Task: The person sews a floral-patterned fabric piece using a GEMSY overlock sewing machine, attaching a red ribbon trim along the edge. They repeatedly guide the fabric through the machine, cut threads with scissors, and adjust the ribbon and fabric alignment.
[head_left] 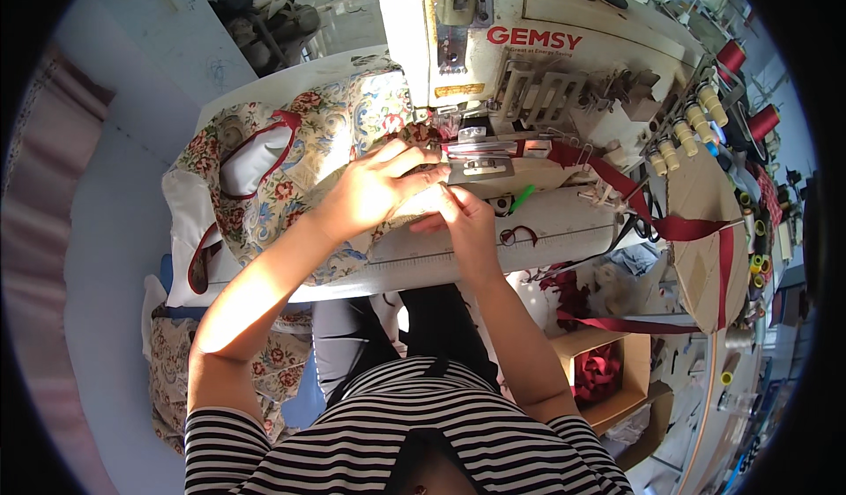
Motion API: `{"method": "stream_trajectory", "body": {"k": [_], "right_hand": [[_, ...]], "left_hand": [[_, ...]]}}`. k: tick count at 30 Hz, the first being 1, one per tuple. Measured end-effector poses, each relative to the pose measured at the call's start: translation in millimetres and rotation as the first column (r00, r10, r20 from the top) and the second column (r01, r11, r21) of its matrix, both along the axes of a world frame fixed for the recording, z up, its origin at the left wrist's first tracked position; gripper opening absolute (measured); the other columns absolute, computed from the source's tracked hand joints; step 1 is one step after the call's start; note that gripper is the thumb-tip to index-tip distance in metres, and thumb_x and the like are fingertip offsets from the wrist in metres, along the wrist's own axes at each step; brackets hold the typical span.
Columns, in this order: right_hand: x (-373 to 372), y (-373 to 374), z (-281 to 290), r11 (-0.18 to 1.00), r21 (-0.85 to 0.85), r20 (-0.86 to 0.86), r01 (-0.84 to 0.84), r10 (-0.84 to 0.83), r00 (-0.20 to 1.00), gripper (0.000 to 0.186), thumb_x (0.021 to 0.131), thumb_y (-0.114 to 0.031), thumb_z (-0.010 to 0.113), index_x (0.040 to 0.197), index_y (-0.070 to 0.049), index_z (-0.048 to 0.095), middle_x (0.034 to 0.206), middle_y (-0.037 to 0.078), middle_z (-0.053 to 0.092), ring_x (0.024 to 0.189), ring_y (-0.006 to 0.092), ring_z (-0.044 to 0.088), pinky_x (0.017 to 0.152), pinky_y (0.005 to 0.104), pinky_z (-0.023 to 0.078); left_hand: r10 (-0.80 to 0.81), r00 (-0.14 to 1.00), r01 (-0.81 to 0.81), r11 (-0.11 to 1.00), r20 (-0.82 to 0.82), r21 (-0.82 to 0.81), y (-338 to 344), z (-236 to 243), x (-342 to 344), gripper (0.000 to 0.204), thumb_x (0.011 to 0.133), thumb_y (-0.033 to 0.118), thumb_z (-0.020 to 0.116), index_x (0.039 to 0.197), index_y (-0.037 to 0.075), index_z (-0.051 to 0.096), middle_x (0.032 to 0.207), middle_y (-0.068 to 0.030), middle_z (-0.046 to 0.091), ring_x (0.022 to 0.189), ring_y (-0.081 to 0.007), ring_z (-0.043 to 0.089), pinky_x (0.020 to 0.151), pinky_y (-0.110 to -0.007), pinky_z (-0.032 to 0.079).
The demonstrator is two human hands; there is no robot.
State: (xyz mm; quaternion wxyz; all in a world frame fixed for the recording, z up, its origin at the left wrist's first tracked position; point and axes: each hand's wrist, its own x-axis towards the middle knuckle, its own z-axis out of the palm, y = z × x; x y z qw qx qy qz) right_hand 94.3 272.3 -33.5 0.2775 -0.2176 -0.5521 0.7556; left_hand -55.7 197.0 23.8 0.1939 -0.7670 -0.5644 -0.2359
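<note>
A floral fabric piece (326, 129) with white lining and dark red bound edges spreads over the left of the sewing table. Beside the sewing machine's (573, 28) needle area, my left hand (374, 191) grips the fabric near its right edge, fingers bent and close together. My right hand (467, 226) meets it just below the metal plate, thumb and fingers pinched on the fabric's edge; strong sunlight blurs that spot. Dark red binding tape (617, 182) runs from the right into a metal folder (485, 149) by the needle, which is partly hidden.
Thread cones (731, 57) and cream spools (683, 134) stand at the right. A cardboard box (634, 367) with dark red scraps sits below the table. More floral fabric (172, 376) hangs at lower left. Black scissors (648, 217) and a green-handled tool (523, 198) lie near the machine.
</note>
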Motion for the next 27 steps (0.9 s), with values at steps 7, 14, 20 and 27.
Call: {"method": "stream_trajectory", "body": {"k": [7,14,20,27], "right_hand": [[2,-25,-21,0.992,-0.049,-0.035,-0.115,0.114,0.993,0.036,0.094,-0.033,0.053,0.105,0.001,0.059,0.090,0.009,0.065,0.079,0.0147,0.062,0.068,0.0262,0.048],[-18,-47,-22,0.906,0.237,0.258,-0.352,0.290,0.921,0.059,0.085,-0.051,0.060,0.094,0.007,0.059,0.077,0.013,0.061,0.067,0.0189,0.056,0.064,0.0327,0.046],[-34,-49,-37,0.869,0.277,0.339,-0.411,0.312,0.888,0.071,0.083,-0.062,0.054,0.069,0.008,0.057,0.060,0.015,0.055,0.055,0.0221,0.052,0.054,0.0377,0.041],[-49,-59,-46,0.913,0.143,0.236,-0.381,0.343,0.909,0.057,0.092,-0.050,0.049,0.080,0.006,0.059,0.070,0.011,0.058,0.062,0.0188,0.056,0.057,0.0348,0.046]], "left_hand": [[-0.037,0.999,0.038,0.999,0.019,-0.026,0,5,0,0.034,0.074,0.018,0.064,0.108,0.013,0.065,0.108,0.0024,0.059,0.089,-0.0176,0.055,0.079,-0.029,0.051],[-0.046,0.999,0.047,0.996,0.025,-0.069,1,7,-1,0.036,0.075,0.016,0.063,0.111,0.012,0.063,0.108,0.0017,0.058,0.092,-0.0182,0.053,0.081,-0.029,0.051],[0.064,0.997,-0.069,0.990,-0.045,-0.126,4,4,3,0.041,0.073,0.010,0.060,0.114,0.011,0.063,0.109,-0.0009,0.058,0.093,-0.0200,0.055,0.081,-0.030,0.051],[0.040,0.999,-0.035,0.987,0.035,-0.157,7,-1,-7,0.051,0.069,0.002,0.059,0.119,0.012,0.061,0.109,-0.0024,0.057,0.096,-0.0213,0.054,0.083,-0.031,0.050]]}}
